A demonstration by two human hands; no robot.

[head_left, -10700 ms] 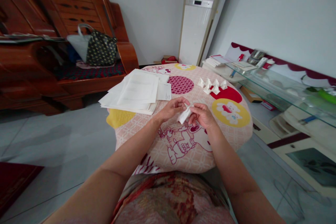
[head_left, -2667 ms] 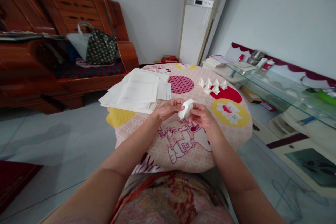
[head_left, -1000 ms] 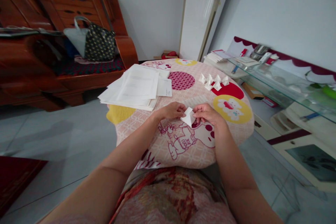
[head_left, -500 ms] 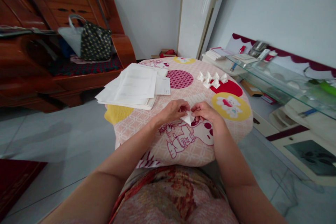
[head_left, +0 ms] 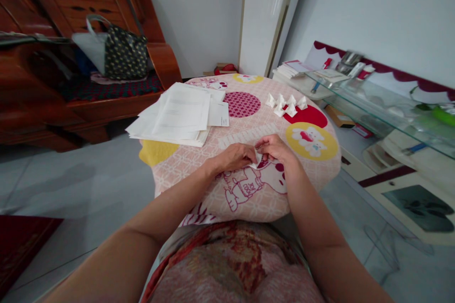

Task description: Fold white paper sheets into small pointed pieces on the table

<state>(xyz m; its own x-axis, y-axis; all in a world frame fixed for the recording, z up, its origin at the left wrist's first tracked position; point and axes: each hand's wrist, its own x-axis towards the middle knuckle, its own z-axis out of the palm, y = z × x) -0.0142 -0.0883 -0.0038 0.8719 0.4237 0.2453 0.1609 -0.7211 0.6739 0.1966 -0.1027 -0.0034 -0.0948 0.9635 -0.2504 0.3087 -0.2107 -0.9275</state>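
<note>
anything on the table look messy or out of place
Only the paper stack at the left of the table: its sheets lie at uneven angles instead of squared up. Nothing looks spilled or torn; the folded paper pieces stand grouped toward the far right.

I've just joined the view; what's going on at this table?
A person is handling a small folded white paper low over the patterned tablecloth, with the fingers of the left hand and the right hand closed around it. The hands hide much of its shape. Beyond the right hand stands a group of small, pointed folded papers. Over on the left lies an untidy stack of white sheets, touched by neither hand.
</note>
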